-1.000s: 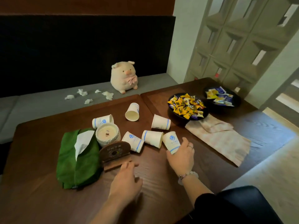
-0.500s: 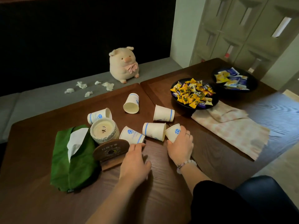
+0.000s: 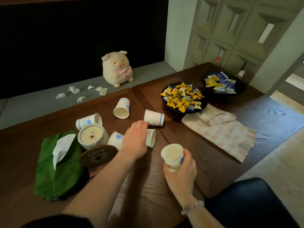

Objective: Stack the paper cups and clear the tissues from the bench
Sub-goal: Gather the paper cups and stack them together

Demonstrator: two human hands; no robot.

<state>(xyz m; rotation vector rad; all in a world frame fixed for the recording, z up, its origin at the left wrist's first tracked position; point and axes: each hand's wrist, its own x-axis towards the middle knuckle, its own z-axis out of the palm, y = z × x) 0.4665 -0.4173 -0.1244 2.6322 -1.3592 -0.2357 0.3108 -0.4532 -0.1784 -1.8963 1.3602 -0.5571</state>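
Dark wood tops [image 3: 213, 170] pushed together carry the clutter, and behind them runs a grey cushioned bench [image 3: 32, 107] where six small crumpled white tissues [image 3: 74, 90] lie beside a cream plush pig [image 3: 117, 68]. None of the tissues has been cleared yet. Five white paper cups with blue bands lie tipped on their sides, among them one near the middle seam [image 3: 154, 117] and one just below it [image 3: 151, 137]. The left hand [image 3: 135, 140] reaches flat over that lower cup, fingers spread and closed on nothing, probably to gather it next. The right hand [image 3: 180, 171] is clamped around a sixth upright paper cup [image 3: 172, 156], mouth up and apparently empty, likely held as the base for stacking. A round pale candle pot [image 3: 92, 135] holds wax with dark specks. Two black dishes hold wrapped sweets, yellow [image 3: 181, 97] and blue-and-yellow [image 3: 220, 82]. A green leaf-shaped tissue pouch [image 3: 57, 170] shows one white sheet poking out.
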